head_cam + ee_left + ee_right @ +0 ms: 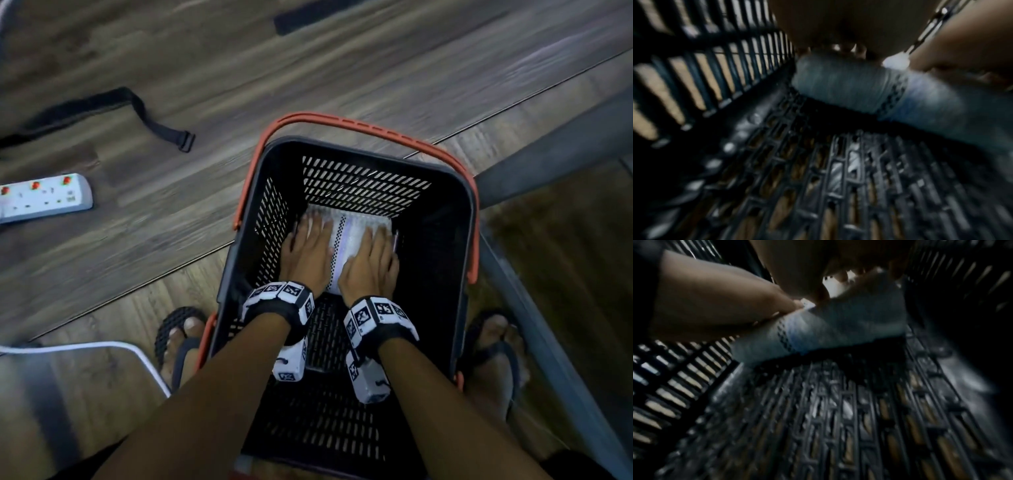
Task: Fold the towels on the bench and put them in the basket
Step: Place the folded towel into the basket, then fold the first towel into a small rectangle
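A black slotted basket with orange handles stands on the wood floor between my feet. A folded white towel with a checkered band lies at the far end of its floor. My left hand lies flat on the towel's left half and my right hand on its right half, fingers straight on top. In the left wrist view the towel sits on the basket floor with the right hand beside it. The right wrist view shows the towel under the left hand.
A white power strip and a black strap lie on the floor to the left. A white cable runs near my left foot. My right foot stands beside a grey frame at the right.
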